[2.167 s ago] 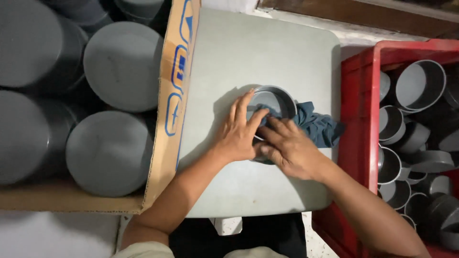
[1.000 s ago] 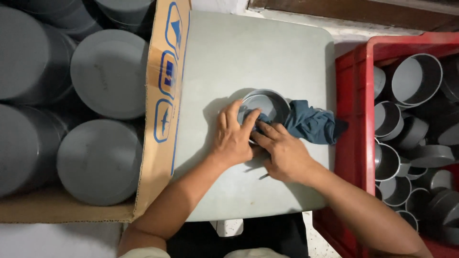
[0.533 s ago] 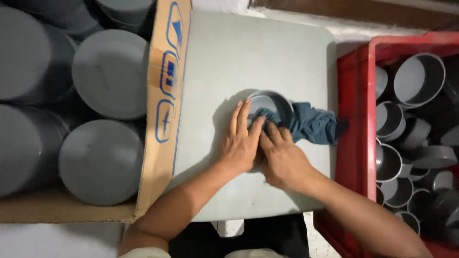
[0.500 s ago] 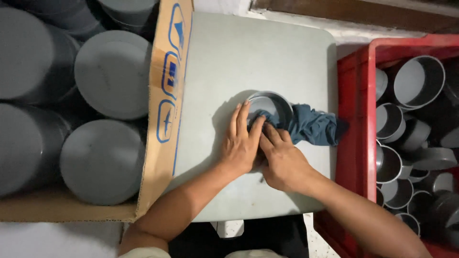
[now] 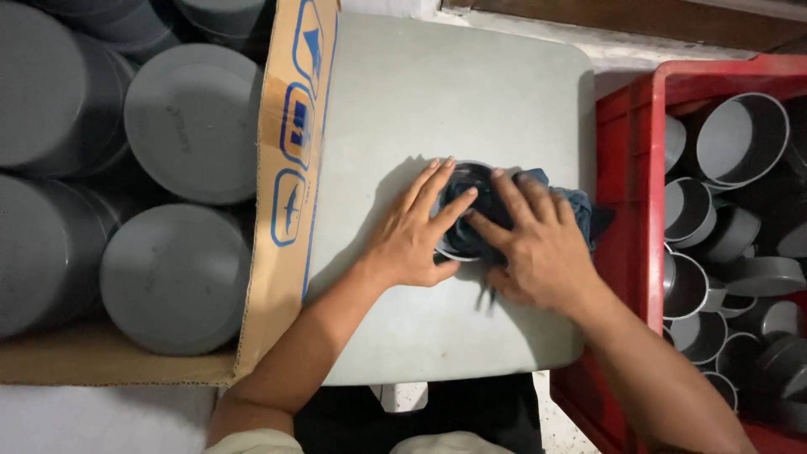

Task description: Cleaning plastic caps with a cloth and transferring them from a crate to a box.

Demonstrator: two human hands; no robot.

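- The grey surface (image 5: 437, 101) sits between a cardboard box (image 5: 286, 185) and a red crate (image 5: 622, 168).
- Centred on the surface, the left hand (image 5: 412, 231) grips a grey pipe cap (image 5: 461, 244).
- The right hand (image 5: 538, 240) presses a dark blue cloth (image 5: 580, 206) into the cap.

grey cap (image 5: 461, 245) mostly hidden under both hands, dark cloth (image 5: 580, 208) half covered, red crate (image 5: 626, 126) cut off right

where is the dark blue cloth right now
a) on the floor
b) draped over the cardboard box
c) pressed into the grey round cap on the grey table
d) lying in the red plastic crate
c, the right hand pushes the dark blue cloth into the grey round cap on the grey table, while the left hand steadies the cap.
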